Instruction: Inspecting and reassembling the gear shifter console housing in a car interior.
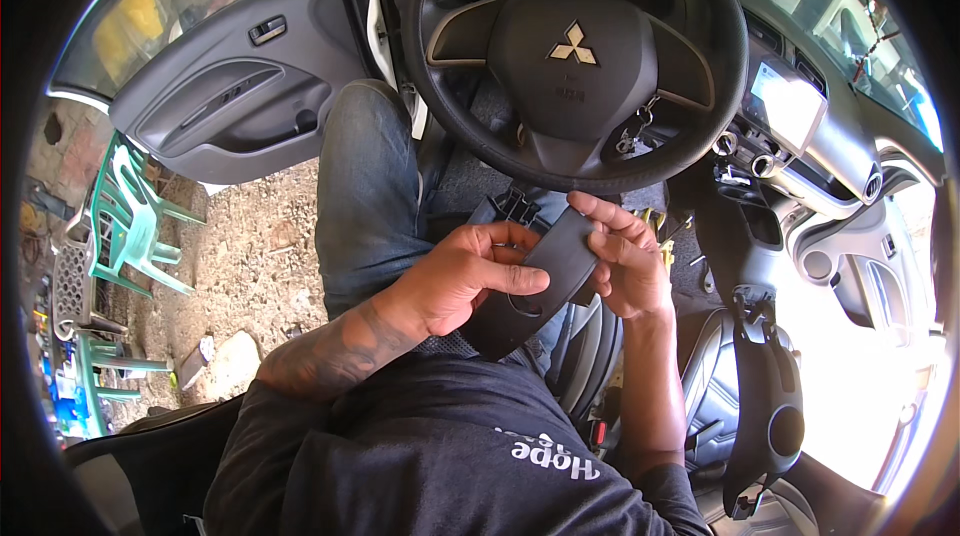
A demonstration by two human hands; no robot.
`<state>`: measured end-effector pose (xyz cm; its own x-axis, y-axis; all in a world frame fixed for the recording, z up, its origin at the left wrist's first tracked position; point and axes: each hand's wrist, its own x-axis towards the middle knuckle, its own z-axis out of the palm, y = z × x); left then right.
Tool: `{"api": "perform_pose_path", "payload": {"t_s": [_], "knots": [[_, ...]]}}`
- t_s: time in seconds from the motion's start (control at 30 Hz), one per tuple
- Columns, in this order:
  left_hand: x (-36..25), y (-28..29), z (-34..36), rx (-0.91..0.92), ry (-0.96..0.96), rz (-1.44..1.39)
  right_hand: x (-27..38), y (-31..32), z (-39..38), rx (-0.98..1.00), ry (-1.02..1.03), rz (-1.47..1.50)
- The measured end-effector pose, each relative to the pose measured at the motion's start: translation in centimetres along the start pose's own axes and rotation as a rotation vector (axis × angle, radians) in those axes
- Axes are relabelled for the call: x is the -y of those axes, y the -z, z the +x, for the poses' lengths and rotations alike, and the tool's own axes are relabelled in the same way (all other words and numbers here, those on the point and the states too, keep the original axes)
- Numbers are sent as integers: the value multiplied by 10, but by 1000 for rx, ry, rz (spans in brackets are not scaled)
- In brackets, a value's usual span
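Above my lap I hold a black plastic trim cover (563,254), curved and tilted, with a rounded hole near its lower end. My left hand (455,281) grips its left side, thumb pressed on the face and fingers behind. At the upper right edge, my right hand (632,261) pinches it between thumb and fingers. Just beyond the cover, a black part with clips (512,206) lies partly hidden by my hands. The steering wheel (572,171) stands in front of me, with keys (640,126) hanging at its column.
On the left, the car door (235,96) is swung open above rough ground, where green plastic chairs (140,206) stand. A long black console trim piece (765,386) rests over the passenger seat (712,391). A lit screen (785,101) is in the dashboard. Yellow-handled items (664,236) lie past my right hand.
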<state>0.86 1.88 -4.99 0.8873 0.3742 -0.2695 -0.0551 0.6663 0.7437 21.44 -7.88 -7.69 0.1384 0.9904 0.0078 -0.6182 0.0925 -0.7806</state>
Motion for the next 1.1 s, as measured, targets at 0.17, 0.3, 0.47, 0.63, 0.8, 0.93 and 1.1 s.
{"api": "perform_pose_path", "payload": {"t_s": [0.17,0.3,0.47,0.63,0.8,0.93,1.1], "knots": [[-1,5,1,-70,-24,74,2,-2,0,-31,2,-92],[-7,0,0,-70,-107,241,3,-2,2,2,14,-76],[-8,5,2,-1,-62,206,2,-2,5,29,27,-111],[-11,4,1,100,49,90,13,-2,10,59,33,-157],[-13,8,2,165,106,277,16,-5,15,37,33,-101],[-20,-3,-3,147,101,368,16,-7,18,41,11,-105],[-20,-4,-2,191,96,377,15,-8,19,43,7,-74]]}}
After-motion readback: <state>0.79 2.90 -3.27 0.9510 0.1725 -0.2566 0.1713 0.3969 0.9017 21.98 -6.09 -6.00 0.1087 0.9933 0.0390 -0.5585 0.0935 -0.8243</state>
